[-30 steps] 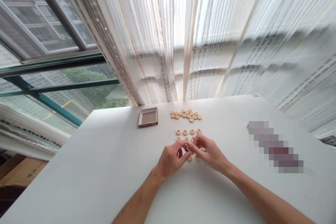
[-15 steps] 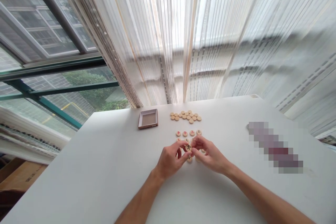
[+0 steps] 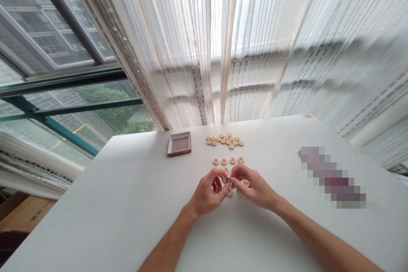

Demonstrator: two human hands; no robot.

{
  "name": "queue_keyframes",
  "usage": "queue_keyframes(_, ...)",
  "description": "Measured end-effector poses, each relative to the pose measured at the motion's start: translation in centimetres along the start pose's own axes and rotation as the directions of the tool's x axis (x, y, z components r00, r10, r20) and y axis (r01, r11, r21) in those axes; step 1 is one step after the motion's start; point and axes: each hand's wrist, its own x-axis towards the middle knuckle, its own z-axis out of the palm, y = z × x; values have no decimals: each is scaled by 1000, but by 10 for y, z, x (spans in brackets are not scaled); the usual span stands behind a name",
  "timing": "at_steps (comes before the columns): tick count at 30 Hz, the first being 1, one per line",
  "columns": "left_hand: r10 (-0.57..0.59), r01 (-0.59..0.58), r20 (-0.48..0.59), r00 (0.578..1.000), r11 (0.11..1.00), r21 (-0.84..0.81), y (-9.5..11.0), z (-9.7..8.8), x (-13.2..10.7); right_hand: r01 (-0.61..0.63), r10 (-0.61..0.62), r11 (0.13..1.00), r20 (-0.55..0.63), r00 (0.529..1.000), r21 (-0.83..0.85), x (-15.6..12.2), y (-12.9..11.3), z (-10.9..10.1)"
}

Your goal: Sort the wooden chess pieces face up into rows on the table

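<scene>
A round wooden Chinese chess piece (image 3: pixel 227 180) with a black character is pinched between my two hands, its marked face turned up toward me. My left hand (image 3: pixel 208 191) grips its left side with thumb and fingers. From the right, the fingertips of my right hand (image 3: pixel 251 186) close on its edge. Beyond the hands lies a row of face-up pieces: a red-marked piece (image 3: pixel 216 162) at the left end and a black-marked piece (image 3: pixel 241 160) at the right. More pieces lie under and around my fingers, partly hidden.
Farther back on the white table (image 3: pixel 127 204) is a cluster of blank-side-up chess pieces (image 3: pixel 223 140). An open shallow box (image 3: pixel 179 143) stands to their left. A blurred-out long object (image 3: pixel 333 176) lies at the right. Sheer curtains (image 3: pixel 255 51) hang behind the table.
The held piece has turned and tilted between my fingers and shifted slightly left. Both hands stay in nearly the same place.
</scene>
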Motion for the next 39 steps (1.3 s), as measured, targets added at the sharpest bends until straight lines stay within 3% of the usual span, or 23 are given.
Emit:
queue_keyframes(5, -41, 41, 11, 999, 998, -50, 1, 0, -1, 16, -17, 1000, 38, 999, 9, -2, -2, 1)
queue_keyframes(10, -103, 96, -88, 991, 992, -79, 0, -9, 3, 37, -37, 998, 0, 999, -44, -2, 2, -3)
queue_keyframes(15, -207, 164, -261, 943, 970, -177, -12, -22, 11, 71, -90, 989, -142, 986, -133, 5, 14, -20)
queue_keyframes(20, -267, 169, -361, 894, 945, -281, -31, -28, 21, 59, -134, 971, -321, 938, -233, 14, 36, -40)
queue_keyframes(28, -382, 288, -273, 883, 900, -326, -48, -42, 26, -58, 7, 993, -458, 889, -98, 28, 68, -51)
queue_keyframes(32, -404, 369, -103, 909, 894, -256, -44, -58, 30, -79, 34, 994, -462, 886, -78, 32, 73, -50)
queue_keyframes(39, -416, 408, -77, 906, 907, -100, -32, -65, 37, -87, 48, 994, -460, 887, -64, 32, 71, -50)
